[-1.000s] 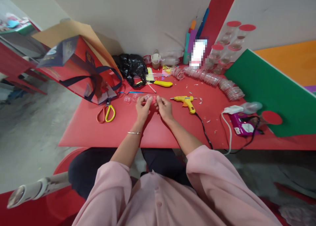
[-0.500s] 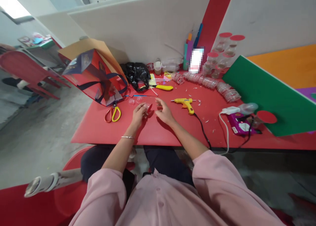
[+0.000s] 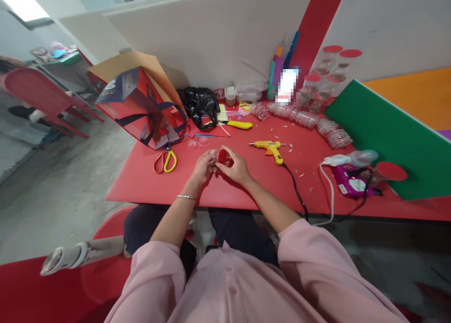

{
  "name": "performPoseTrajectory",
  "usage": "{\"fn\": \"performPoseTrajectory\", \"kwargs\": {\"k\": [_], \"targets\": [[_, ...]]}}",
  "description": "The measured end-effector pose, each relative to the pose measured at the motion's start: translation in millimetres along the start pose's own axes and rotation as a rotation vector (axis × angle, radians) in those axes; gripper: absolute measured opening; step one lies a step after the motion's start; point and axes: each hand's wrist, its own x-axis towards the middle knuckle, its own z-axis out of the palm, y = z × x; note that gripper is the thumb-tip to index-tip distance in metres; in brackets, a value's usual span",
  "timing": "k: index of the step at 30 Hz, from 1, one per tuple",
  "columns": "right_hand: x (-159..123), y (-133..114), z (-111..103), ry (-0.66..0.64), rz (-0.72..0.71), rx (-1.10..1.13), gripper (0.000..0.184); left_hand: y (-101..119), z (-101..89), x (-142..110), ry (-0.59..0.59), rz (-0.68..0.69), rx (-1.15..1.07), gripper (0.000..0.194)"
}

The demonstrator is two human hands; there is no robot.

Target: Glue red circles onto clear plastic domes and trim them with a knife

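Above the front of the red table (image 3: 172,186), my two hands meet at a small clear plastic piece with a round red disc (image 3: 221,157) on its right side. My left hand (image 3: 203,167) is closed around the clear part, which its fingers mostly hide. From the right, my right hand (image 3: 237,167) grips the disc by its edge, thumb below and fingers above. Two small clear plastic pieces (image 3: 203,142) lie just behind my left hand. To the right rests a yellow glue gun (image 3: 269,147), its nozzle pointing left.
Scissors (image 3: 165,162) and a red paper bag (image 3: 141,106) are at the left. Behind lie a black plastic bag (image 3: 200,104), a yellow cutter (image 3: 239,124) and nested clear cups (image 3: 298,115). Rightward are a purple power box (image 3: 352,181), cords and a leaning green board (image 3: 373,144).
My right hand has come left and taken hold of the red disc, its fingers apart before. My left hand still holds the clear piece. The view has shifted slightly.
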Motion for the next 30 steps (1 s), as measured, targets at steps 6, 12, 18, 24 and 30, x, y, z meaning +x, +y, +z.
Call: {"fn": "performPoseTrajectory", "kwargs": {"k": [6,12,18,24,30], "targets": [[0.1,-0.8,-2.5,-0.002,-0.132,-0.089,0.067,1.0,4.3,-6.1,0.01,0.012,0.022,0.044],[-0.9,-2.8,-2.4,0.014,-0.08,-0.075,0.069,-2.2,3.3,-2.6,0.038,0.021,0.058,0.046],[-0.2,-5.8,-5.5,0.004,-0.094,-0.068,0.062,-2.6,2.0,-0.9,-0.022,0.023,0.022,0.042],[-1.8,-7.6,-4.7,-0.036,-0.056,-0.009,0.066,-2.7,2.0,-5.7,0.021,0.046,0.006,0.043],[-3.3,0.8,4.8,0.006,0.052,0.001,0.064,-7.6,2.5,-7.8,0.139,0.123,0.138,0.045]]}}
